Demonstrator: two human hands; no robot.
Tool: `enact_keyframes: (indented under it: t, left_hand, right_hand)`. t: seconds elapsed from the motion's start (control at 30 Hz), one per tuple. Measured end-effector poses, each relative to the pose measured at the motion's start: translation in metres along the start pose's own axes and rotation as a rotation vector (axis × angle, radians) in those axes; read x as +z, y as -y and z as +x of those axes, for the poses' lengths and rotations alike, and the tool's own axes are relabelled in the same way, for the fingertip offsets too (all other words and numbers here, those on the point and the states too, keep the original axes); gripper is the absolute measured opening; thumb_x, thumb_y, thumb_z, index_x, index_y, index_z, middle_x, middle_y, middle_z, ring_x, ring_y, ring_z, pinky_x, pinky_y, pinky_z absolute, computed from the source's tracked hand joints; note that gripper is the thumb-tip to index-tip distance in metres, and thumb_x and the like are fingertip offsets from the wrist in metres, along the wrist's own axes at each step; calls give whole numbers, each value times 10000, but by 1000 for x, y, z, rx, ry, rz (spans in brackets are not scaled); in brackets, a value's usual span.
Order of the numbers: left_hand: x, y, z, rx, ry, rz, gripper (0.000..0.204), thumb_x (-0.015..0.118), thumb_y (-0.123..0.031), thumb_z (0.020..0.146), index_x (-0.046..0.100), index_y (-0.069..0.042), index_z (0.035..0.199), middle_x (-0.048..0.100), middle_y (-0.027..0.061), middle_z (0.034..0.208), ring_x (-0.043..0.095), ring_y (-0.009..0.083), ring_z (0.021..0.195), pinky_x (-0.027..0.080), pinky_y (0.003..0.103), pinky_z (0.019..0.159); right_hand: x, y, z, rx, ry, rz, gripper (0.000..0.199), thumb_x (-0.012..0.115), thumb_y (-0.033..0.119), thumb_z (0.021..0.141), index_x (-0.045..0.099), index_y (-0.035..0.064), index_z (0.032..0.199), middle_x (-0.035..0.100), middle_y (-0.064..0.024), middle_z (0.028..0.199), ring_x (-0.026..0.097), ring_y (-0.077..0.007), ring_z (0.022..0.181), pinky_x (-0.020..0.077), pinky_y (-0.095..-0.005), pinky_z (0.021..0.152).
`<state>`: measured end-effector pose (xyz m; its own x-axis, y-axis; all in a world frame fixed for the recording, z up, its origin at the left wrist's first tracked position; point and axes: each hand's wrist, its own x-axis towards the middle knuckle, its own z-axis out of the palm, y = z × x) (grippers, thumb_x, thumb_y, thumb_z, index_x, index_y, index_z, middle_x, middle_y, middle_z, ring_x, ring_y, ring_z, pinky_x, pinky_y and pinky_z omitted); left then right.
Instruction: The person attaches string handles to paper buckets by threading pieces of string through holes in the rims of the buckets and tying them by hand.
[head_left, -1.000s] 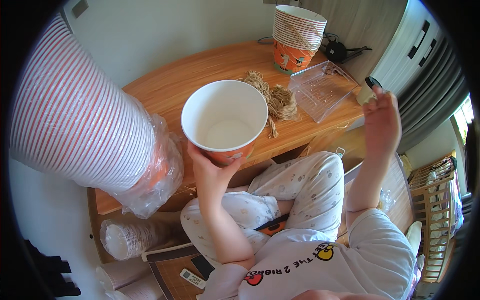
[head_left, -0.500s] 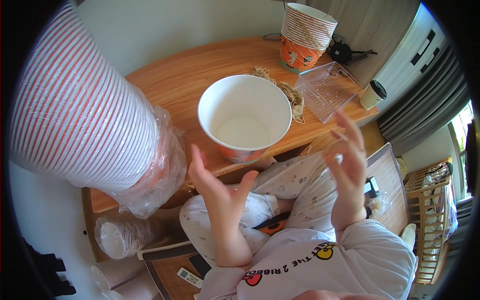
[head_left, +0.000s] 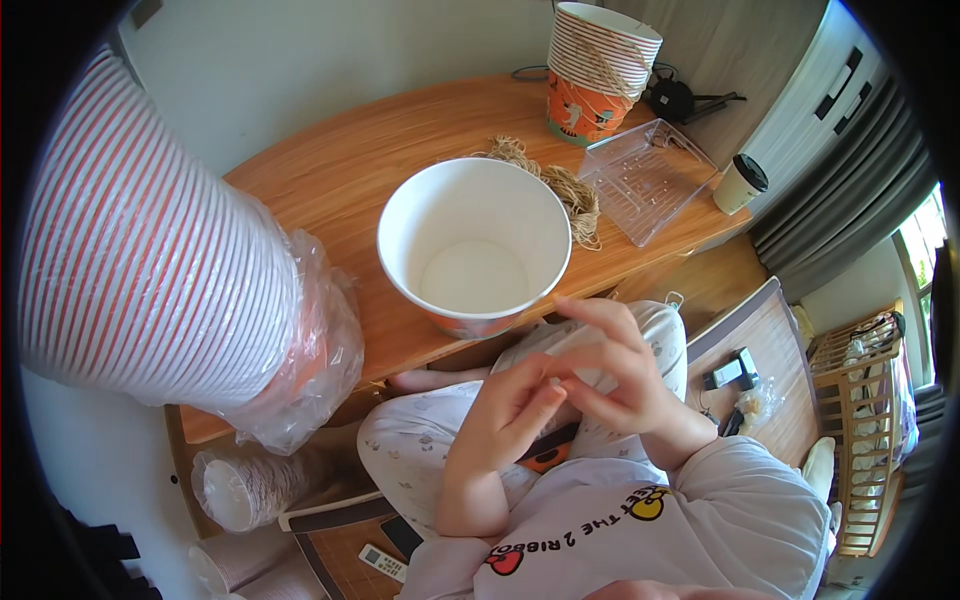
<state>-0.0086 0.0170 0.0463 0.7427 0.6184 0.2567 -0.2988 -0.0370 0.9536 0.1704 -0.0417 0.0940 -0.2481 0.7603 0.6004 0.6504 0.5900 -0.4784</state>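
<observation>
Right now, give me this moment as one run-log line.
left hand: fingertips meeting right hand, above lap | both hands: empty | white paper bucket: upright, empty, at table front edge | twine: behind bucket

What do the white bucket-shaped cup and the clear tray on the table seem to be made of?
White bucket-shaped cup: likely coated paper, matte white inside, with a rolled rim. Clear square tray: likely thin rigid plastic, see-through and glossy, with wood showing through.

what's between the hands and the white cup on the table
Nothing visible. The left hand and right hand meet over the lap, just below the table edge, and the cup stands right beyond that edge with open space between.
</observation>
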Motion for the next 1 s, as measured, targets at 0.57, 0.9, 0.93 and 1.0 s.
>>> enact_keyframes:
  t: [0.57,0.9,0.93,1.0]
  left_hand:
    - [18,10,18,150,-148,146,356,594,-218,943,595,-8,1231,636,124,1144,606,215,966,461,313,835]
    - [17,27,23,346,-484,160,219,549,-118,955,665,42,1049,678,95,933,553,94,711,433,224,639]
    - [18,26,25,475,-561,254,210,539,-109,953,679,43,985,675,103,872,551,117,678,428,245,618]
    - [5,37,17,627,-605,240,223,518,-133,958,664,33,922,632,94,804,515,126,643,389,256,583]
  right_hand:
    - [-2,4,-15,553,-52,690,135,509,80,981,606,-9,1012,653,-82,815,632,-147,789,497,-289,728]
    - [-5,-32,-9,439,16,284,220,623,145,900,633,4,1068,677,-139,893,671,-233,806,514,-341,694]
    - [-10,-43,-4,569,-163,217,245,642,165,887,631,0,1068,673,-132,945,662,-248,884,509,-364,749]
    - [-17,-78,10,583,-348,20,394,650,204,879,544,21,1212,608,-171,1142,599,-297,1061,478,-387,873]
